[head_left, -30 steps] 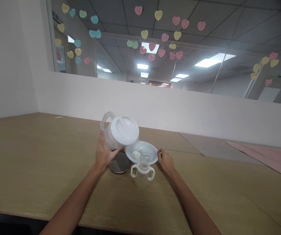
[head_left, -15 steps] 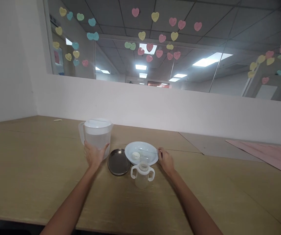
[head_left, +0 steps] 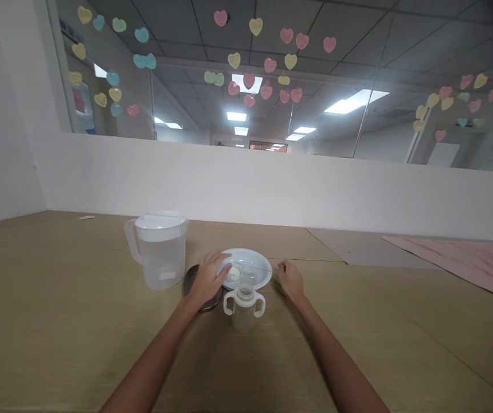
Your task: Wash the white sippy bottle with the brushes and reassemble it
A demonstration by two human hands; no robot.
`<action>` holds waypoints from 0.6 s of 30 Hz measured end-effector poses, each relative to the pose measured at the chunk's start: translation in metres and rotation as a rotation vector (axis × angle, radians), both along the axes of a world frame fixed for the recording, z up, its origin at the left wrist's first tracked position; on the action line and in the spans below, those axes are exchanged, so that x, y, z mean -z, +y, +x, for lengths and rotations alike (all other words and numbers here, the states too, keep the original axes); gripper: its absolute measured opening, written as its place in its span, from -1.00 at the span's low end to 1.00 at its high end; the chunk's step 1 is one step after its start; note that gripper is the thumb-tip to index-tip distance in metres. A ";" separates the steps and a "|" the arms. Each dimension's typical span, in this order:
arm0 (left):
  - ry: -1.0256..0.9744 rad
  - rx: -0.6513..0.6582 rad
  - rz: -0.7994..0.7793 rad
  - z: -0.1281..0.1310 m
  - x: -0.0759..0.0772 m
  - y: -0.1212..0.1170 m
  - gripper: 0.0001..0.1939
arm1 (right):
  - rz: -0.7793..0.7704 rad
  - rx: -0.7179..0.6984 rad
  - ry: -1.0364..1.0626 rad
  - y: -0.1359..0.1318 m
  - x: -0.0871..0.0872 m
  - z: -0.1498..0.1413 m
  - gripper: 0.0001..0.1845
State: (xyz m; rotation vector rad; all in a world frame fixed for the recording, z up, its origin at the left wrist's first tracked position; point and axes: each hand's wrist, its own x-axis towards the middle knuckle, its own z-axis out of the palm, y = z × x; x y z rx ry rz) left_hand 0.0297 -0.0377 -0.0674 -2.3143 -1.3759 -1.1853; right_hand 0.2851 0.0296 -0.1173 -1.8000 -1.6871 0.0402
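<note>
My left hand (head_left: 207, 280), fingers spread and holding nothing, is over the round metal tray (head_left: 190, 280), with its fingertips at the left rim of the white bowl (head_left: 249, 252). To the right of the bowl, my right hand (head_left: 290, 279) is closed around one end of a thin rod (head_left: 260, 268) that reaches across the bowl. Something greenish shows under that hand, too hidden to name. Inside the bowl lie a small white cap (head_left: 234, 273) and a clear piece (head_left: 249, 277). In front stands an uncapped two-handled baby bottle (head_left: 243, 312), upright.
A lidded clear plastic pitcher (head_left: 163, 258) with a side handle stands left of the tray. Pink cloth (head_left: 453, 258) covers the table's right back. A white wall (head_left: 229, 183) rises behind, below a window with heart-shaped notes.
My left hand has let go of the pitcher and moved right, over the metal tray to the bowl's edge. My right hand stays beside the bowl. The view has shifted slightly.
</note>
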 end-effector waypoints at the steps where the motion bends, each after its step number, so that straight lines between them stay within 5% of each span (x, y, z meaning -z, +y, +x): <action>1: 0.044 0.041 -0.071 0.005 0.002 0.004 -0.66 | -0.071 0.009 -0.038 0.000 0.003 0.001 -0.65; 7: 0.077 -0.011 -0.238 0.005 0.016 0.017 -0.64 | -0.198 -0.100 -0.148 -0.004 0.018 -0.008 -0.77; 12: -0.018 -0.011 -0.262 0.005 0.015 0.013 -0.80 | -0.213 -0.056 -0.152 -0.002 0.017 -0.012 -0.80; 15: -0.156 0.026 -0.280 0.007 0.016 0.013 -0.87 | -0.210 -0.011 -0.130 -0.002 0.014 -0.008 -0.79; 18: -0.476 0.122 -0.305 0.006 0.019 0.017 -0.74 | -0.200 0.037 -0.108 -0.003 0.010 -0.003 -0.76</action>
